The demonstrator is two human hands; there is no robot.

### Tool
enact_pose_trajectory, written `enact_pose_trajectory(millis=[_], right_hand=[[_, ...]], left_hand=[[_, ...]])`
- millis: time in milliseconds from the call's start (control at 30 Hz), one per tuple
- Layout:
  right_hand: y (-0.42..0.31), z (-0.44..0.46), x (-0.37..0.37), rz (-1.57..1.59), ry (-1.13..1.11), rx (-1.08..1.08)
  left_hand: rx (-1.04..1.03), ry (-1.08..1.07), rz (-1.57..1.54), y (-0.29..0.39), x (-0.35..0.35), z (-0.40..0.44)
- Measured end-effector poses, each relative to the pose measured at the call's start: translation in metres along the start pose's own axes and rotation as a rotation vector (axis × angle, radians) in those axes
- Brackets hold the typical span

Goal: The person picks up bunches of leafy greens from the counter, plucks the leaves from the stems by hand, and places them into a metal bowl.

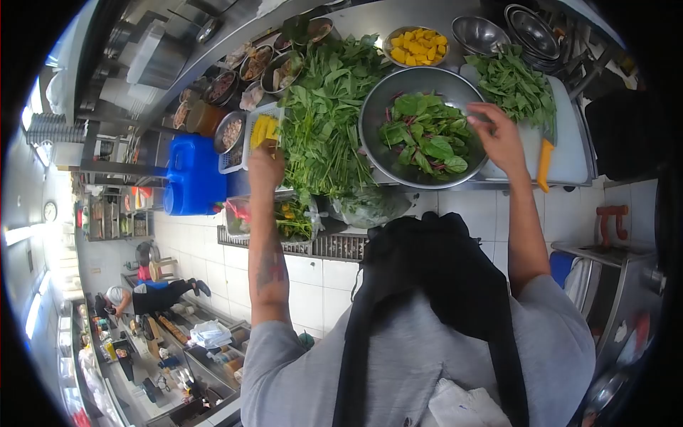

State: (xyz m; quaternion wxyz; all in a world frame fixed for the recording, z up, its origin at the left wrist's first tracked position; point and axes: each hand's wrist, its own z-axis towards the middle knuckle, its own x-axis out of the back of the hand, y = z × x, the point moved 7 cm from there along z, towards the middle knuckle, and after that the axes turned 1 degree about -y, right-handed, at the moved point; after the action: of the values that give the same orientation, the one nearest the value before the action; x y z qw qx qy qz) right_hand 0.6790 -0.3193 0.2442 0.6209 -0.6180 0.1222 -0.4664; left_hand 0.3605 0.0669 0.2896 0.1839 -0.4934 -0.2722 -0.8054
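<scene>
My left hand (266, 168) is at the near edge of a white plastic basket (250, 139) that holds yellow pieces (264, 130), perhaps corn. Its fingers are bunched and point down, and whatever is in them is hidden. A wide metal bowl (370, 142) holds loose green leaves (430, 135) with reddish stems. Over the bowl's right rim is my right hand (498, 135), fingers apart, with nothing visible in them. Between my hands lies a large heap of leafy green stalks (327, 114).
A knife with a yellow handle (545, 165) rests on a white cutting board (569, 142), beside more greens (516, 82). Behind stand a bowl of yellow chunks (417, 47) and empty metal bowls (480, 35). A blue jug (193, 174) stands left. Another person (146, 299) works farther off.
</scene>
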Motion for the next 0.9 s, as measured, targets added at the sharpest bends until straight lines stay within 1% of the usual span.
enact_pose_trajectory(millis=[33,100,133,167,233,300,400,500,567,600,633,667,700,733,833,867,900], right_hand=[[-0.004,0.002,-0.007,0.005,0.006,0.005],[-0.026,0.010,-0.023,0.074,-0.049,0.136],[-0.040,0.016,-0.032,0.092,-0.093,0.160],[-0.054,0.024,-0.044,0.108,-0.142,0.184],[-0.076,0.051,-0.067,-0.039,-0.214,0.266],[-0.081,0.087,-0.090,-0.059,-0.101,0.453],[-0.101,0.129,-0.114,-0.184,-0.116,0.473],[-0.105,0.156,-0.132,-0.284,-0.114,0.478],[-0.102,0.156,-0.135,-0.346,-0.116,0.479],[-0.110,0.150,-0.129,-0.297,-0.004,0.577],[-0.118,0.146,-0.122,-0.248,0.110,0.680],[-0.119,0.147,-0.123,-0.249,0.107,0.689],[-0.123,0.139,-0.122,-0.250,0.167,0.779],[-0.126,0.132,-0.121,-0.249,0.229,0.864],[-0.129,0.130,-0.125,-0.239,0.181,0.901],[-0.130,0.132,-0.124,-0.240,0.184,0.903],[-0.130,0.132,-0.128,-0.287,0.142,0.891]], left_hand=[[-0.006,0.005,0.005,0.003,-0.001,-0.007],[0.106,0.139,-0.066,0.023,0.015,-0.019],[0.190,0.025,-0.117,0.030,0.017,-0.022],[0.193,0.016,-0.121,0.034,0.019,-0.030],[0.241,-0.036,-0.216,0.038,0.018,-0.034],[0.197,-0.044,-0.210,0.043,0.021,-0.043],[0.144,-0.025,-0.234,0.060,0.031,-0.052],[0.166,-0.025,-0.294,0.068,0.041,-0.062],[0.192,-0.076,-0.533,0.067,0.044,-0.069],[0.268,-0.111,-0.585,0.069,0.047,-0.073],[0.267,-0.102,-0.591,0.069,0.049,-0.075],[0.298,-0.137,-0.722,0.067,0.047,-0.079],[0.331,-0.176,-0.849,0.066,0.046,-0.085],[0.334,-0.175,-0.845,0.062,0.048,-0.088],[0.397,-0.255,-1.036,0.054,0.041,-0.096],[0.393,-0.254,-1.037,0.057,0.043,-0.095],[0.414,-0.272,-0.987,0.059,0.045,-0.096]])
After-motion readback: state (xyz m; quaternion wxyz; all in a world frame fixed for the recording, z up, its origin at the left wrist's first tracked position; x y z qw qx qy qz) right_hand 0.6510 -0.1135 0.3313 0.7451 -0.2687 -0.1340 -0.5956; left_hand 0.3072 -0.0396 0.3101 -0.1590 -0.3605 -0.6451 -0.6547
